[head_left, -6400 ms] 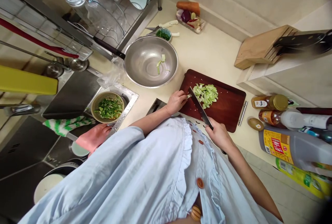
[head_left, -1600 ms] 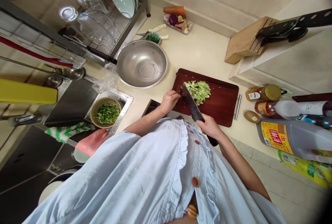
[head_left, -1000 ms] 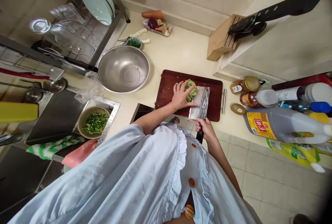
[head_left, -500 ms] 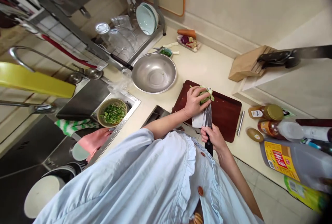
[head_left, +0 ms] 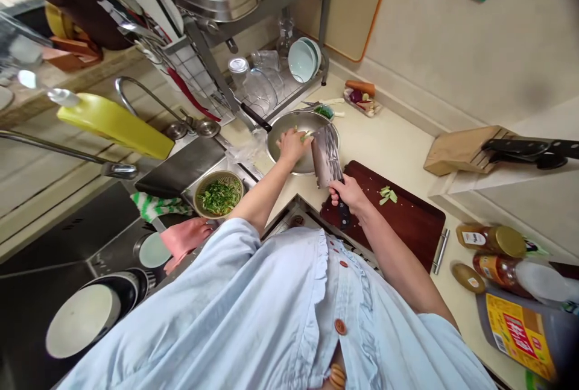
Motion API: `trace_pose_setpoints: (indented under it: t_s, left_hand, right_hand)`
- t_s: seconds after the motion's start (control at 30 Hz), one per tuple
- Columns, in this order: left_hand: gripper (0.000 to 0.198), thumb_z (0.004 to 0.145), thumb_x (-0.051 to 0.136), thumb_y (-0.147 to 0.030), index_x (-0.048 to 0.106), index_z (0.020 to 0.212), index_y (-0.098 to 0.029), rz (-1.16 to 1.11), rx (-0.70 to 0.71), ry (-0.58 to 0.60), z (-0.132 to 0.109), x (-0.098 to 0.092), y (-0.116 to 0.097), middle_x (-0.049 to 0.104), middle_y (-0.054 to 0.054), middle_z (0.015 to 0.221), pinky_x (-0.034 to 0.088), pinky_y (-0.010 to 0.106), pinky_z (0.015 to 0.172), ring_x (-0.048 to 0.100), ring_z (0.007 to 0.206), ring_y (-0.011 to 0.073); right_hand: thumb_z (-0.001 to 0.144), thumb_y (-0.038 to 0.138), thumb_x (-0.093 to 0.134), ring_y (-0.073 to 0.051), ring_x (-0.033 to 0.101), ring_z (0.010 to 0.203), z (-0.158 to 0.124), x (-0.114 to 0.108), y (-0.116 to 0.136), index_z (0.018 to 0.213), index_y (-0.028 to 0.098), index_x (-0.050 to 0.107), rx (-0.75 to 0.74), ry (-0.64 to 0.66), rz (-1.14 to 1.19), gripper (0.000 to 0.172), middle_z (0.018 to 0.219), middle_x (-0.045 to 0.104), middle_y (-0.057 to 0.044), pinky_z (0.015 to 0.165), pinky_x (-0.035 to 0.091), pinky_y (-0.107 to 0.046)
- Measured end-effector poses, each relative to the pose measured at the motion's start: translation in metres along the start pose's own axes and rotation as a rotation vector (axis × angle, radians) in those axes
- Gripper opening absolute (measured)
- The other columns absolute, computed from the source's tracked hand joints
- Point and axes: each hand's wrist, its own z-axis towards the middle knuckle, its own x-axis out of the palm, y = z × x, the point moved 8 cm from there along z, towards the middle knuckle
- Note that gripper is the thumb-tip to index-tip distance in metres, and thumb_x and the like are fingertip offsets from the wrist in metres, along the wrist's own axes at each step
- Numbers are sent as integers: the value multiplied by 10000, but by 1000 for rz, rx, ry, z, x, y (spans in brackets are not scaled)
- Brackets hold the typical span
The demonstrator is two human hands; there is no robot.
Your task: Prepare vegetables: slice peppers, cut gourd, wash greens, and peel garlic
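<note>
My left hand (head_left: 294,146) is over the steel wok (head_left: 289,119), its fingers curled round pale green chopped vegetable pieces (head_left: 306,136); the palm side is hidden. My right hand (head_left: 348,193) grips the black handle of a cleaver (head_left: 326,155). The wide blade is tilted up beside the wok's right side, its tip close to my left fingers. A few cut vegetable pieces (head_left: 388,195) lie on the dark red cutting board (head_left: 407,227), which is partly behind my right forearm.
A strainer basket of chopped greens (head_left: 220,196) stands at the sink's edge, left of my left arm. Beyond the wok are a small bowl of greens (head_left: 324,111) and a vegetable tray (head_left: 362,102). A knife block (head_left: 461,150) and several bottles and jars (head_left: 491,239) line the right.
My left hand has moved from the cutting board to over the wok with vegetable pieces. My right hand has raised the cleaver leftward off the board. The view has shifted, showing more shelf.
</note>
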Motion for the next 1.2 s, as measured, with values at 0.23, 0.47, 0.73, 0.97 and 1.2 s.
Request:
trace_pose_setpoints:
  t_s: [0.23,0.47,0.73,0.97,1.2]
  left_hand:
    - [296,970,458,-332,689,855,-188,-289,259,-191,-13,-25,-44,683,103,925,466,360,882,616,938,219]
    - [418,1010,341,-378,591,1252,-147,-491,646,311,-135,94,-159,617,153,1285,443,383,1052,561,1228,214]
    - [508,974,381,-266,395,1415,-15,-182,611,511,-179,209,-204,342,271,1522,245,551,1171,264,1464,332]
    - [370,970,409,-241,540,1280,-88,-407,610,412,-200,203,-222,475,216,1443,375,424,1140,407,1398,244]
    - [300,1018,333,-293,567,1176,-193,-608,553,-17,-121,88,-185,557,131,1362,383,427,1143,446,1371,178]
  right_hand:
    - [691,293,702,-48,374,406,-36,-39,-14,754,218,398,-77,-44,234,320,516,482,81,361,321,-175]
    - [664,288,721,-47,362,406,-123,-150,-98,730,223,390,-123,-523,446,344,495,466,84,367,303,-170]
    - [590,262,737,-48,365,404,-155,-192,-165,764,228,407,14,-690,556,375,494,473,94,358,298,-162]
    - [606,281,736,-45,357,413,-121,-151,-148,745,226,385,73,-460,482,382,501,466,93,359,302,-162]
    - [687,300,706,-52,384,397,-83,-100,-48,730,222,389,-94,-182,211,329,503,478,82,354,332,-182]
